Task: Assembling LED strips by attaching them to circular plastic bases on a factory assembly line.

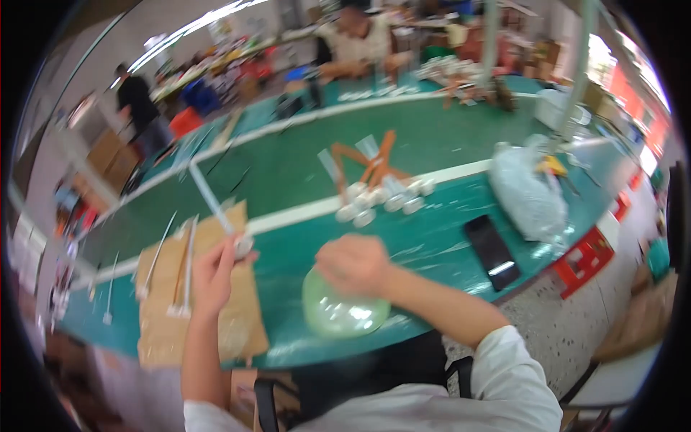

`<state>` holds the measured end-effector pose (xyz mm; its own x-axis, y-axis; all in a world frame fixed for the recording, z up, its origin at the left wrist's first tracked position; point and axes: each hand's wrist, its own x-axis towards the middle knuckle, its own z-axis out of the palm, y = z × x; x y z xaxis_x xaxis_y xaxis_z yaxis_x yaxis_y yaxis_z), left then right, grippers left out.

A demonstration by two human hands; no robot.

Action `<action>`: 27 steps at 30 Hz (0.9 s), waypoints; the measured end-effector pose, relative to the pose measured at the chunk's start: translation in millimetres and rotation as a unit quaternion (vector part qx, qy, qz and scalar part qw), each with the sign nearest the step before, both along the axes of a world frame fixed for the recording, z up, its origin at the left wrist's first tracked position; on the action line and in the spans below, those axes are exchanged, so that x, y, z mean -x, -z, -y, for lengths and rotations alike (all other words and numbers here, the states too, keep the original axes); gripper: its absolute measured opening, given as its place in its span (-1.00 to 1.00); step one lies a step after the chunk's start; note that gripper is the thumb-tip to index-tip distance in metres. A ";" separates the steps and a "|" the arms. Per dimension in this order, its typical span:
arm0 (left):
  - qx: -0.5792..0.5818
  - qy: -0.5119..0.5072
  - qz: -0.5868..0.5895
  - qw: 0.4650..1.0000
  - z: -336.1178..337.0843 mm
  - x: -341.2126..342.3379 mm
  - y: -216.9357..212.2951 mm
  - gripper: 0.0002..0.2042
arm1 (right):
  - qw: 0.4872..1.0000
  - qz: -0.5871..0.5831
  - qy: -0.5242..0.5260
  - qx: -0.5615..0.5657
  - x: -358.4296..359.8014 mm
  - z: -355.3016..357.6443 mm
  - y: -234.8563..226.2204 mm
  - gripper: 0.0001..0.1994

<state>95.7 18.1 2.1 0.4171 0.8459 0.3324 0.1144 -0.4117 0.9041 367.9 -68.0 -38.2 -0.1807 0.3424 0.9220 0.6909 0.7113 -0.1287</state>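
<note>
My left hand (pixel 217 272) is closed, pinching a white round-ended piece (pixel 243 247) between thumb and fingers. From that piece a long translucent strip (pixel 209 198) reaches up and to the left. My right hand (pixel 354 263) is curled closed just above a pale green, shiny, rounded dish or pouch (pixel 344 311); whatever its fingers hold is hidden and blurred. Farther off, a pile of similar white round ends (pixel 374 198) lies on the table, with orange strips (pixel 386 151) and clear strips fanning out from it.
Brown cardboard (pixel 162 335) lies at the left, bearing several thin white rods (pixel 190 266). To the right are a black phone (pixel 491 248) and a bulging plastic bag (pixel 529 194). A green conveyor belt (pixel 288 173) runs behind the table (pixel 432 252); a person (pixel 356 47) works across it.
</note>
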 end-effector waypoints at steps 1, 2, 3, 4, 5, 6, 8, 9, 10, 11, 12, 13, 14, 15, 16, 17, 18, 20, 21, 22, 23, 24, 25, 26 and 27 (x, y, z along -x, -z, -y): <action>0.012 -0.022 0.011 1.000 -8.7 8.9 -0.4 -0.64 | 1.000 -0.007 -0.018 -0.001 -4.4 -3.1 2.3 -0.83; 0.059 -0.007 0.079 0.995 -19.5 24.5 -3.4 -0.64 | 1.000 0.007 -0.004 0.010 -4.6 -0.9 -3.7 -0.83; 0.018 -0.001 0.080 0.997 -19.3 31.7 -10.7 -0.63 | 1.000 0.005 -0.004 0.013 -8.0 -3.7 -2.3 -0.83; -0.003 0.002 0.087 0.996 -23.0 38.9 -19.1 -0.64 | 1.000 0.005 0.003 0.015 -9.8 -3.8 -0.3 -0.83; 0.017 -0.028 0.093 0.995 -26.1 52.9 -27.1 -0.67 | 1.000 0.007 -0.005 0.025 -9.0 -4.2 -1.9 -0.83; 0.020 -0.048 0.089 0.995 -28.4 68.4 -34.0 -0.67 | 0.999 0.011 -0.006 0.030 -7.9 -4.4 -4.9 -0.83; -0.019 -0.050 0.036 0.998 -26.6 98.0 -45.8 -0.68 | 0.999 0.006 -0.025 0.043 -1.0 -5.8 -2.5 -0.83; -0.042 -0.062 0.001 0.997 -21.4 106.8 -51.4 -0.73 | 0.998 0.007 -0.024 0.050 0.5 -6.5 -0.6 -0.84; -0.042 -0.069 -0.001 0.997 -20.2 115.3 -54.5 -0.73 | 0.998 0.005 -0.030 0.050 0.5 -7.5 1.0 -0.84; -0.074 -0.069 -0.087 0.991 -21.1 123.2 -58.6 -0.75 | 0.998 0.010 -0.027 0.050 -0.4 -8.5 2.0 -0.84; -0.105 -0.067 -0.173 0.977 -21.9 131.5 -61.1 -0.76 | 0.998 0.014 -0.023 0.052 -0.4 -8.1 3.8 -0.85; -0.090 -0.064 -0.206 0.972 -24.1 140.4 -60.8 -0.78 | 0.998 0.012 -0.026 0.052 -0.1 -7.8 4.1 -0.85; -0.090 -0.066 -0.207 0.972 -23.7 147.1 -61.8 -0.78 | 0.998 0.014 -0.024 0.055 0.1 -7.4 3.4 -0.85; -0.100 -0.070 -0.310 0.943 -21.7 150.7 -64.0 -0.78 | 0.998 0.016 -0.021 0.058 -0.6 -6.5 2.7 -0.86; -0.110 -0.074 -0.408 0.903 -20.4 153.6 -65.5 -0.78 | 0.998 0.015 -0.022 0.058 -2.2 -6.1 2.4 -0.86; -0.116 -0.084 -0.444 0.885 -22.9 157.0 -60.9 -0.79 | 0.998 0.016 -0.014 0.057 -4.2 -6.3 2.2 -0.86; -0.117 -0.086 -0.445 0.884 -24.8 163.6 -58.1 -0.79 | 0.998 0.015 -0.006 0.054 -5.2 -5.9 0.7 -0.86; -0.202 -0.050 -0.537 0.817 -31.4 179.5 -50.6 -0.80 | 0.999 0.012 -0.005 0.052 -6.3 -6.8 -1.2 -0.87; -0.180 -0.058 -0.536 0.823 -33.3 185.4 -46.1 -0.80 | 0.999 0.009 -0.003 0.052 -6.8 -7.6 -2.1 -0.87; -0.180 -0.061 -0.536 0.823 -36.0 191.9 -43.2 -0.80 | 0.999 0.009 -0.006 0.050 -7.1 -8.0 -4.0 -0.87; -0.168 -0.051 -0.554 0.814 -39.9 198.7 -41.5 -0.80 | 0.999 0.010 -0.003 0.047 -7.4 -8.2 -6.5 -0.87; -0.155 -0.042 -0.572 0.804 -42.4 203.5 -41.0 -0.80 | 0.999 0.010 0.001 0.043 -7.9 -7.8 -9.1 -0.88; -0.155 -0.046 -0.573 0.803 -46.1 207.3 -40.5 -0.80 | 0.999 0.010 -0.003 0.042 -9.2 -7.8 -11.3 -0.88; -0.144 -0.030 -0.603 0.784 -50.0 210.9 -40.4 -0.79 | 0.999 0.009 0.004 0.036 -10.9 -8.0 -13.2 -0.88; -0.135 -0.012 -0.632 0.763 -53.0 211.7 -40.4 -0.79 | 0.999 0.009 0.013 0.030 -12.8 -8.8 -14.4 -0.88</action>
<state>-116.0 71.1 42.5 0.5339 0.8305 -0.1587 0.8353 -0.5472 -0.0532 380.7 -59.2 -23.8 -0.1868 0.4019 0.8964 0.7111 0.6849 -0.1589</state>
